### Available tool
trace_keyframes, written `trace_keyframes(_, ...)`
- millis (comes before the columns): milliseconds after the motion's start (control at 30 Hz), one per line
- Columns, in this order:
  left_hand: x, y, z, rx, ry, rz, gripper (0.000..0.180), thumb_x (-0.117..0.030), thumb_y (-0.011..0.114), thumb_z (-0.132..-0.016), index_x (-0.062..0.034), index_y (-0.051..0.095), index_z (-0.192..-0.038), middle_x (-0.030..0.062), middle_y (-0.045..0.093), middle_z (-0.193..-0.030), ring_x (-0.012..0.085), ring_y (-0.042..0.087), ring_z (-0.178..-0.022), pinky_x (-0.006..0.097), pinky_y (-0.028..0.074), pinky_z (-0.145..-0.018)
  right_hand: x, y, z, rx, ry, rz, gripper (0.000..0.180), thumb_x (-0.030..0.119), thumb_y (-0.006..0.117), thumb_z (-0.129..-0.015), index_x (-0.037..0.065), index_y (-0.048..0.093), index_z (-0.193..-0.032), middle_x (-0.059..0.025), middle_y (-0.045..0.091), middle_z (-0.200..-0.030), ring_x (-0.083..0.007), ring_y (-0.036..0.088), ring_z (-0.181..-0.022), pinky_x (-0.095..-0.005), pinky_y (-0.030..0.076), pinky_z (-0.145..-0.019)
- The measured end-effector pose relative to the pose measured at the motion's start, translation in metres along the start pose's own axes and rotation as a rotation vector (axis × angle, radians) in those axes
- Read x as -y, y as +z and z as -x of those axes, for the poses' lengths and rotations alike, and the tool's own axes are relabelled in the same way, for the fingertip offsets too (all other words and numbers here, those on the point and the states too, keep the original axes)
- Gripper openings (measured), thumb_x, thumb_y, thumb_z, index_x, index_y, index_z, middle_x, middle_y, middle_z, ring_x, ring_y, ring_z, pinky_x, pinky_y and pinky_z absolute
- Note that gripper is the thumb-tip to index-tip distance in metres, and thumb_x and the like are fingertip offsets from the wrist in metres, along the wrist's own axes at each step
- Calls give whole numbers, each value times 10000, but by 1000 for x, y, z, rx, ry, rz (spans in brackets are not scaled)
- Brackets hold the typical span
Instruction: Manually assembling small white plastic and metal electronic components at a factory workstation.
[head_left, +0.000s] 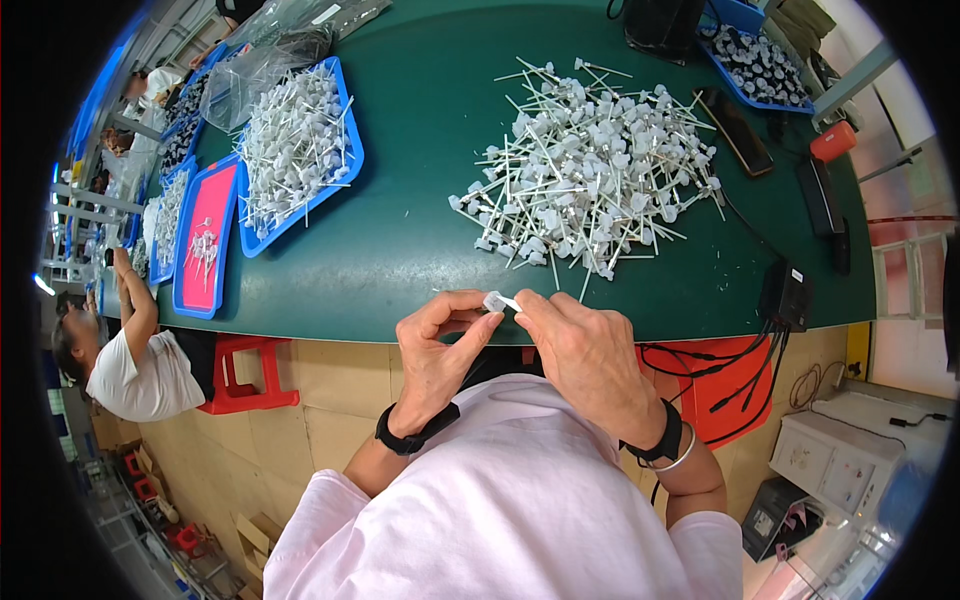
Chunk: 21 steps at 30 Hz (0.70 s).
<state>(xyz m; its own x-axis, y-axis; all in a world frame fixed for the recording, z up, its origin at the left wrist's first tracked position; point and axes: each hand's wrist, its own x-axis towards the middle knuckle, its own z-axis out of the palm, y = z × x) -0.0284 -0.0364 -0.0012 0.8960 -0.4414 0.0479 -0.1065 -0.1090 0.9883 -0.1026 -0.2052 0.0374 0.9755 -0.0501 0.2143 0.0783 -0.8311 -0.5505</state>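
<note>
Your left hand (430,350) pinches the pale head (493,301); its white stick (511,304) points rightward, gripped by your right hand (588,348).

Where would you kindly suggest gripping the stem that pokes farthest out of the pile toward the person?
Probably best to pinch the stem by its near end, thumb against fingertip, coming from the near side: it looks thin and straight, and that end juts free of the pile, while the far end meets the crowded edge.
</note>
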Motion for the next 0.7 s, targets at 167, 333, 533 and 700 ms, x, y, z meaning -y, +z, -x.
trace_keyframes(167,1,-2,0,28,1,0,178,19,719,-846,34,678,-1019,80,700,-981,123,669,-849,248,534,-779,0,-1,-1,-19,-13,-25,131,160,592,-947,48,600,-1014,-98,578,-666,-276,624,-521,-369,476,-443)
trace_keyframes(333,-5,-4,-1,59,-7,26,180,40,703,-843,29,677,-1021,85,696,-1007,128,667,-869,258,538,-806,-4,-1,-5,-8,-13,-159,118,150,590,-944,40,597,-986,-126,586,-652,-331,614,-554,-420,455,-458)
trace_keyframes(533,0,-5,0,56,-48,94,180,13,714,-838,23,688,-1016,93,702,-1013,136,675,-849,259,558,-781,-8,-2,-5,30,17,-211,127,157,588,-946,36,597,-981,-143,598,-655,-354,608,-570,-446,444,-474)
trace_keyframes(700,1,-5,0,62,-77,123,188,40,701,-841,31,676,-1027,89,694,-1009,133,666,-879,260,539,-820,-9,0,-4,26,19,-232,133,164,589,-947,38,596,-986,-143,600,-655,-353,610,-576,-444,446,-478)
